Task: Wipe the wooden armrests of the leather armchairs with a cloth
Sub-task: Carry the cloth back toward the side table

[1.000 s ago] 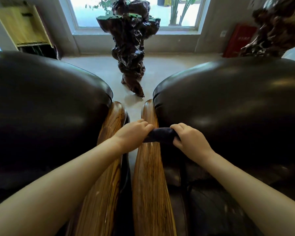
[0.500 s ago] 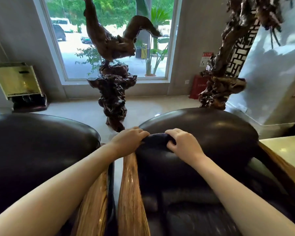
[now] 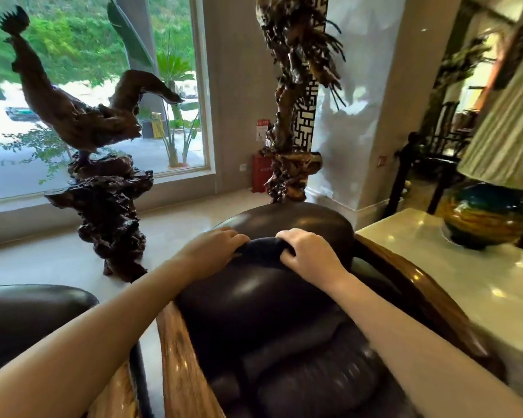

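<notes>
My hands sit side by side on the backrest [image 3: 284,218] of the armchair [image 3: 254,321] before me, left hand [image 3: 212,251] and right hand [image 3: 310,256] with the cloth [image 3: 261,247] between them. An armrest [image 3: 181,366] runs along each side. A second armchair [image 3: 27,315] stands left, a table [image 3: 465,285] right, sculptures [image 3: 100,164] behind.

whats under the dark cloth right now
The dark cloth lies on the rounded top of the leather backrest of the armchair, bunched between the left hand and right hand. Not on a wooden armrest. The leather directly beneath is covered.
</notes>
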`<state>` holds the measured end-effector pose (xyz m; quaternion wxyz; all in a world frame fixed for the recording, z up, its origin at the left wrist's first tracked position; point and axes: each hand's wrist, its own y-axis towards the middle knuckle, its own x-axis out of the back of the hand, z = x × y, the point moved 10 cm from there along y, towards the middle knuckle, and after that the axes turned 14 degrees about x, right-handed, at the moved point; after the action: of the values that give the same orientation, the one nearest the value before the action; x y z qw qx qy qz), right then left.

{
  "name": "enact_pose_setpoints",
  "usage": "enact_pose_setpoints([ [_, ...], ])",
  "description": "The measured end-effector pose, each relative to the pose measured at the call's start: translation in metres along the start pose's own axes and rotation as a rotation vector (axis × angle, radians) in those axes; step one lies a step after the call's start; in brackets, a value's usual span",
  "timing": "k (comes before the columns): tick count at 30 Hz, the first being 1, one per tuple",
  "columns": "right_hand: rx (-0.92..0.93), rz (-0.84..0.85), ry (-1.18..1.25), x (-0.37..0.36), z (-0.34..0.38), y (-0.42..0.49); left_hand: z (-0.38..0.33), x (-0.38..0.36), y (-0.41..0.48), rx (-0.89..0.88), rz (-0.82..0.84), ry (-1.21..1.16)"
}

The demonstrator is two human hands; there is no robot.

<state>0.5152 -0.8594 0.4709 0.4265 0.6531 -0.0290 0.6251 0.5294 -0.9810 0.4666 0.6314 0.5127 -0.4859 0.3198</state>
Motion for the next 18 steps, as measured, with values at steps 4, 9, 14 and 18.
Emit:
enact_pose_setpoints([
  [4,-0.127,-0.046,-0.074,0.041,-0.026,-0.04,-0.057,0.006,0.023,-0.149,-0.047,-0.067],
  [9,-0.324,-0.052,-0.193,0.093,-0.062,-0.13,-0.157,-0.014,0.044,-0.32,-0.009,-0.159],
  [14,-0.512,-0.047,-0.253,0.149,-0.091,-0.225,-0.278,-0.02,0.049,-0.546,-0.059,-0.24],
  [18,-0.635,-0.052,-0.31,0.192,-0.12,-0.297,-0.369,-0.039,0.066,-0.666,-0.006,-0.21],
])
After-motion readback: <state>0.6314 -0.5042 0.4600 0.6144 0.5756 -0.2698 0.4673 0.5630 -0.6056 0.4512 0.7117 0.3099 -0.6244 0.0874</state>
